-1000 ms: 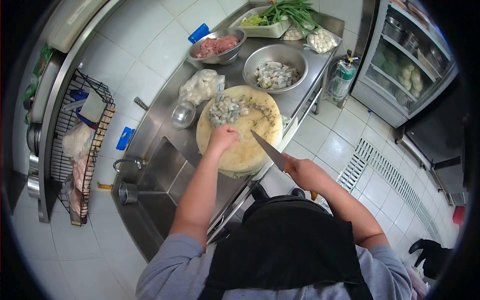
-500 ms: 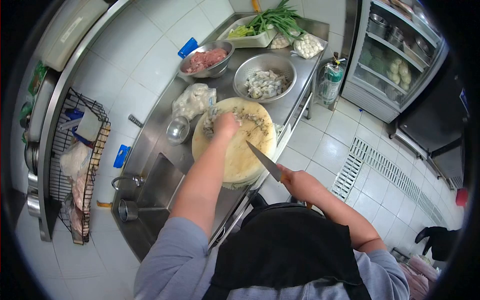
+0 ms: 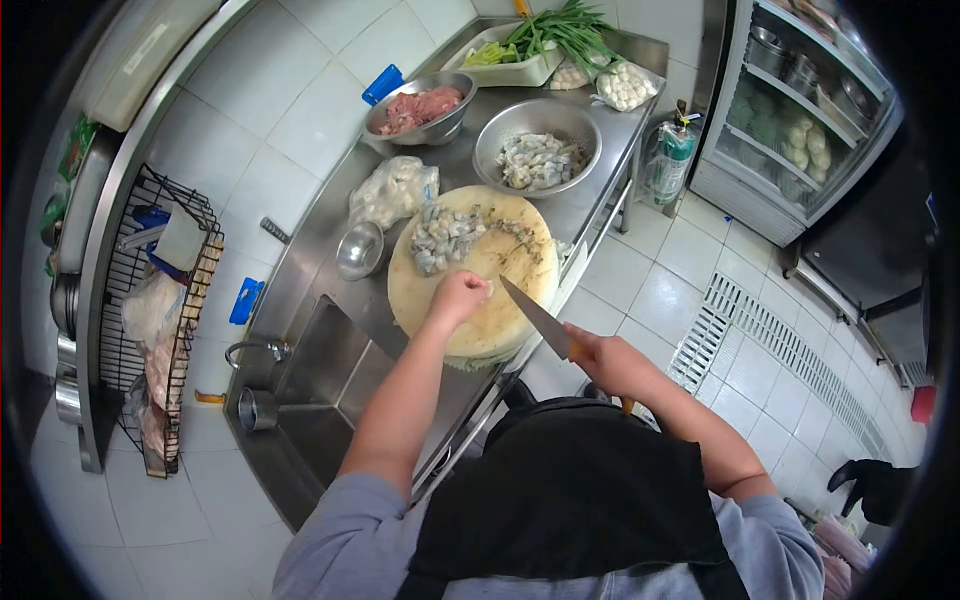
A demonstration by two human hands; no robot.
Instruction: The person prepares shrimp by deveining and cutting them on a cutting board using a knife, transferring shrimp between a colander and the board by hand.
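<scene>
A round, thick cutting board (image 3: 480, 335) lies on the steel counter. A heap of grey, raw shrimp (image 3: 440, 238) covers its far left part, with dark scraps (image 3: 520, 240) strewn along the far right. Over the near half of the board, my left hand (image 3: 460, 298) is closed, pinching a small pale piece at the fingertips that looks like a shrimp. My right hand (image 3: 608, 364) grips the orange handle of a kitchen knife (image 3: 538, 318). The blade points up and left, its tip over the board near my left fingertips. More shrimp fill a steel colander (image 3: 588, 180) beyond the board.
Left of the board are a clear plastic bag (image 3: 392, 192), a small metal bowl (image 3: 360, 250) and the sink (image 3: 330, 350). A bowl of raw meat (image 3: 425, 108) and a tray of greens (image 3: 510, 72) stand farther back. Right is a glass-door fridge (image 3: 790, 120).
My left hand has drawn back from the shrimp heap toward the near part of the board, a small piece now in its fingertips. The knife stays almost in place.
</scene>
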